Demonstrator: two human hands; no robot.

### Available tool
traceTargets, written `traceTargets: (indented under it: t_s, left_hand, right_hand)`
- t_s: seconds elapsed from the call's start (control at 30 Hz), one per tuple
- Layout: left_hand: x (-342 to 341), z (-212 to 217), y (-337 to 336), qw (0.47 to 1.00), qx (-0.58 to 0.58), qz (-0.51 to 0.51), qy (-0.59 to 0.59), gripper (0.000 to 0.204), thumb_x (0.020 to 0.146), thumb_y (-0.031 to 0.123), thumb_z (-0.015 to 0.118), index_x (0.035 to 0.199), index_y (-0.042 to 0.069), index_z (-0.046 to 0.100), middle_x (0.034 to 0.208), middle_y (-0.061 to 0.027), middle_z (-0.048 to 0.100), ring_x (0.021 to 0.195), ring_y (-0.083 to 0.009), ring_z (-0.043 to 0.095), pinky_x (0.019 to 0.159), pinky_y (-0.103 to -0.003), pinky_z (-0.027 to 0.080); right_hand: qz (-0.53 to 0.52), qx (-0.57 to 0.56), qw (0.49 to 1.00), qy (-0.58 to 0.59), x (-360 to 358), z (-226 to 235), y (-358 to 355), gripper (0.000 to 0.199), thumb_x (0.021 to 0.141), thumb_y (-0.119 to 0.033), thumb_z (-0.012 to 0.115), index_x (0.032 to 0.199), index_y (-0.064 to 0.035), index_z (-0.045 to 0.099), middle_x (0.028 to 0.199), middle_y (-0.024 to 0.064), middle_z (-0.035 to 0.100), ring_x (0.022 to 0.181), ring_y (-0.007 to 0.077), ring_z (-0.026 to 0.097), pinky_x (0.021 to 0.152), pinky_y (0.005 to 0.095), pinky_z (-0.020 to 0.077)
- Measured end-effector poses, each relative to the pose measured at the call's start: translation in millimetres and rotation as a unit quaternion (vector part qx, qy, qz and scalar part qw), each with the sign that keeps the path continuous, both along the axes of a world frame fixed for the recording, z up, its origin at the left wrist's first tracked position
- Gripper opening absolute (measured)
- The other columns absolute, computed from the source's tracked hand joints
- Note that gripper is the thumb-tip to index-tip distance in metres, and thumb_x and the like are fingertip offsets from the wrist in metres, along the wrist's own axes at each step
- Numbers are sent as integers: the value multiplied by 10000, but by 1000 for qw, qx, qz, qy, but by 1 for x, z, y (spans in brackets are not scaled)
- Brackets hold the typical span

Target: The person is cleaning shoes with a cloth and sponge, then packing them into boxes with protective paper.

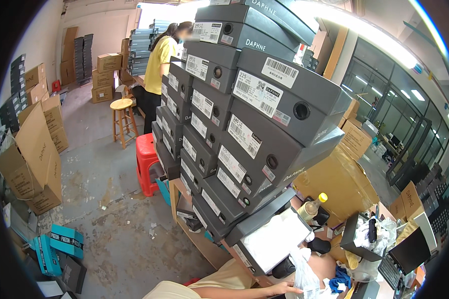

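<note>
My left hand (286,288) is low in the picture, its forearm coming in from the lower left. Its fingers are closed on the edge of a thin, whitish plastic bag (304,271). Just beyond it is an open grey shoebox (244,255) lined with white paper (277,239). A dark, rounded thing, perhaps a shoe (284,268), sits at the box's near end, against the bag. Another dark rounded thing (318,245) lies to the right of the paper. My right hand does not show.
A tall stack of grey shoeboxes (244,134) rises ahead. To the right are a yellow-capped bottle (312,207), a dark open box (356,239) of crumpled wrapping, a keyboard (389,273) and a monitor (409,251). A person in yellow (162,62) stands beyond a red stool (145,162). Cartons (35,159) stand left.
</note>
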State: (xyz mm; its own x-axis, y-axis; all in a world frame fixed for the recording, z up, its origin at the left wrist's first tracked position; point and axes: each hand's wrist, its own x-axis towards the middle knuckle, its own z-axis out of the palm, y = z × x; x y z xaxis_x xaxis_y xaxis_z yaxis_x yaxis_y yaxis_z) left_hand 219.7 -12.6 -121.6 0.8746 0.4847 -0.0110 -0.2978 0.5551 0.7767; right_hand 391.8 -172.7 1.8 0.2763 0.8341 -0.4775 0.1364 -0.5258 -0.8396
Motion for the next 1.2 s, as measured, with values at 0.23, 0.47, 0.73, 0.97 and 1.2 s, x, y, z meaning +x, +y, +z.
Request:
traceTargets:
  t_s: [0.23, 0.47, 0.73, 0.97, 1.2]
  left_hand:
    - [-35, 52, -7, 1000, -18, 14, 7, 572, 801, 293, 704, 1212, -59, 519, 1205, -105, 562, 1147, -171, 486, 1013, -282, 315]
    - [-57, 97, -1, 994, 16, 93, 59, 535, 802, 265, 706, 1233, 4, 527, 1178, -60, 577, 1106, -160, 510, 976, -298, 374]
    - [-61, 111, 1, 987, -44, 127, 85, 387, 820, 193, 658, 1112, -45, 568, 1057, -78, 604, 939, -139, 564, 856, -267, 432]
    - [-55, 111, -3, 986, -95, 107, 89, 377, 823, 199, 660, 1095, -39, 550, 1032, -75, 595, 920, -125, 564, 828, -252, 432]
    - [-52, 120, -10, 979, -83, 142, 117, 429, 815, 205, 669, 1124, -53, 520, 1038, -82, 590, 915, -135, 567, 814, -260, 439]
  right_hand:
    - [67, -38, 987, -140, -9, 15, -8, 694, 773, -110, 678, 1348, 50, 326, 1278, 148, 465, 1123, 239, 456, 921, 333, 396]
    - [181, 186, 963, -68, 12, -6, -27, 419, 739, -142, 708, 1104, 2, 560, 1036, 76, 598, 959, 230, 567, 844, 382, 440]
    - [-63, 97, 991, 67, -8, 51, -48, 415, 721, -157, 758, 1074, 5, 611, 945, 3, 630, 833, 88, 562, 759, 254, 457]
    - [-180, 257, 933, 179, 9, 44, -84, 525, 701, -124, 761, 1164, 10, 554, 1060, 50, 625, 954, 152, 590, 879, 307, 449]
    - [-237, 471, 807, 267, -84, 87, -11, 462, 758, -154, 700, 1152, 23, 537, 1099, 125, 615, 1000, 233, 597, 894, 349, 463]
